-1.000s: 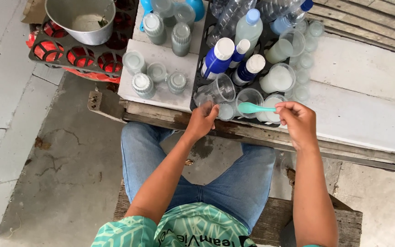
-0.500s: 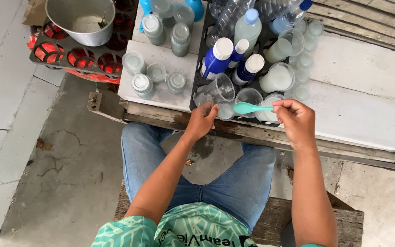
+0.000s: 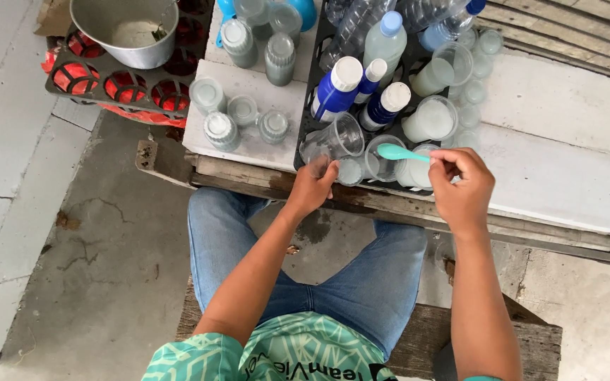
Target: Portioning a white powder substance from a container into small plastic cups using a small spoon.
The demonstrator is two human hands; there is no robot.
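At the near edge of the worktop (image 3: 566,176), a white slab on rough planks, the right hand (image 3: 464,187) pinches the handle of a teal plastic spoon (image 3: 398,152) between thumb and fingertips, its bowl pointing left over a clear cup of pale cloudy liquid (image 3: 414,171) in a black tray (image 3: 305,134). The left hand (image 3: 312,185) reaches to the tray's front edge, its fingers closed around the rim of a small clear cup (image 3: 317,152); how firmly it grips cannot be told.

Behind these stand blue bottles with white caps (image 3: 337,88), more cups of the milky liquid (image 3: 428,120), and an empty clear cup (image 3: 347,135). To the left sit small capped grey jars (image 3: 241,113), and farther left a metal bowl (image 3: 125,28) rests on a red-and-black rack (image 3: 114,88).

To spoon cleanly, the bowl of the spoon should probably stay level and travel low over the tray, since the cups stand crowded and touching. Steadying the receiving cup with the left hand seems wise, as such light cups likely tip easily. A drip would land among the neighbouring cups.
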